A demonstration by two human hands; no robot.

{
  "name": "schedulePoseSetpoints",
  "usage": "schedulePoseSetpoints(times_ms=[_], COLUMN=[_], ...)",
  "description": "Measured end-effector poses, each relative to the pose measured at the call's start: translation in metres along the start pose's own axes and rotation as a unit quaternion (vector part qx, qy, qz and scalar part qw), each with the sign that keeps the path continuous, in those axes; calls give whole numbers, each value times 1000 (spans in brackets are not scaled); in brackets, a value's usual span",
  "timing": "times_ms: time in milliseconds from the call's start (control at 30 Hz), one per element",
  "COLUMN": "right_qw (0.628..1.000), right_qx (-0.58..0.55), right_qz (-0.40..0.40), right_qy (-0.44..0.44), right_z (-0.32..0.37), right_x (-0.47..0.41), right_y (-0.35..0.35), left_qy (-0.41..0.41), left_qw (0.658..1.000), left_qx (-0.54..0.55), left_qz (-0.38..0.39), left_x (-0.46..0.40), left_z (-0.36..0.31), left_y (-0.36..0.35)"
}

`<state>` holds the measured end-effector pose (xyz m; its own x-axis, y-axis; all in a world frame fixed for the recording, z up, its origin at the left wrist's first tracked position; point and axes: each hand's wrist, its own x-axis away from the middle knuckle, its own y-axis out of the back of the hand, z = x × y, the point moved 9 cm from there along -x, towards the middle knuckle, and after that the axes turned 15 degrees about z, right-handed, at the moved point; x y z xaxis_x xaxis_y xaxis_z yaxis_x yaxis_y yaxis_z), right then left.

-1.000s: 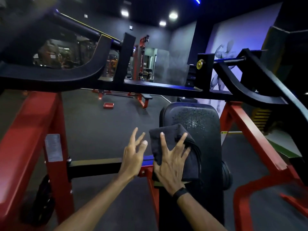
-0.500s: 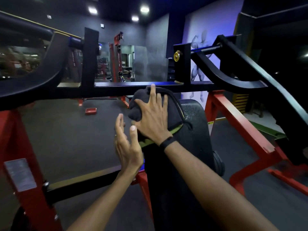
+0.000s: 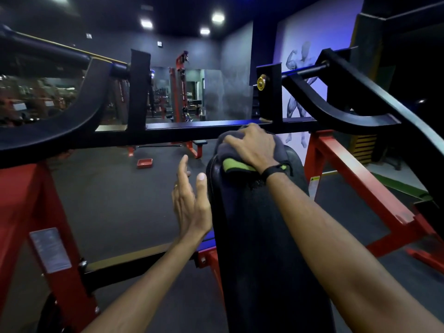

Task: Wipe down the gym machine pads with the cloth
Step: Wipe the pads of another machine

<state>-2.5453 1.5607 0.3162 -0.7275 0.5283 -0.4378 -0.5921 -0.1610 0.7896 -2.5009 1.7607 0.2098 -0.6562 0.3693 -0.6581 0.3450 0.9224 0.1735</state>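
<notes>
I am pressing the cloth point(image 3: 276, 150) over the pad's point(image 3: 259, 236) top edge, right hand point(image 3: 254, 147) curled round it, left hand point(image 3: 189, 200) hanging loose and empty, and should be bearing down evenly.

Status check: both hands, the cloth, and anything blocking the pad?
Right hand grips cloth atop pad. Left hand open beside pad's left edge, holding nothing. Black crossbar just beyond pad top.

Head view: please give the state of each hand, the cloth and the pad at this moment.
right hand: presses the cloth, fingers curled over it
left hand: open, beside the pad, holds nothing
cloth: bunched on the pad's top end
pad: upright, droplets under the cloth
</notes>
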Motion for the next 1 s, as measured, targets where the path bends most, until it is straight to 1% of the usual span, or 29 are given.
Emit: schedulePoseSetpoints(times_ms=[133,200,267,367,533,633,767,900,1000], right_qw=[993,982,967,954,929,918,915,925,927], right_qx=[-99,-163,-225,-266,-326,-345,-340,-314,-292], right_qz=[-48,-62,-71,-96,-151,-170,-187,-180,-181], right_qy=[-39,-72,-95,-96,-83,-94,-107,-119,-148], right_z=[-77,-115,-144,-167,-185,-206,-230,-244,-253], right_x=[3,6,12,25,47,81,142,197,234], right_y=[29,33,29,19,8,-13,-45,-69,-85], left_qy=[16,20,2,-10,-19,-30,-29,-34,-31], left_qw=[999,998,998,998,997,996,994,993,993], left_qx=[-19,-30,-40,-55,-78,-85,-107,-115,-118], left_qz=[33,57,56,39,22,4,-3,-5,-7], left_x=[-10,-17,-20,-20,-18,-16,-14,-12,-13], left_z=[-1,-1,-1,6,1,-1,-2,-2,-1], left_y=[-22,-43,-56,-61,-56,-54,-54,-54,-53])
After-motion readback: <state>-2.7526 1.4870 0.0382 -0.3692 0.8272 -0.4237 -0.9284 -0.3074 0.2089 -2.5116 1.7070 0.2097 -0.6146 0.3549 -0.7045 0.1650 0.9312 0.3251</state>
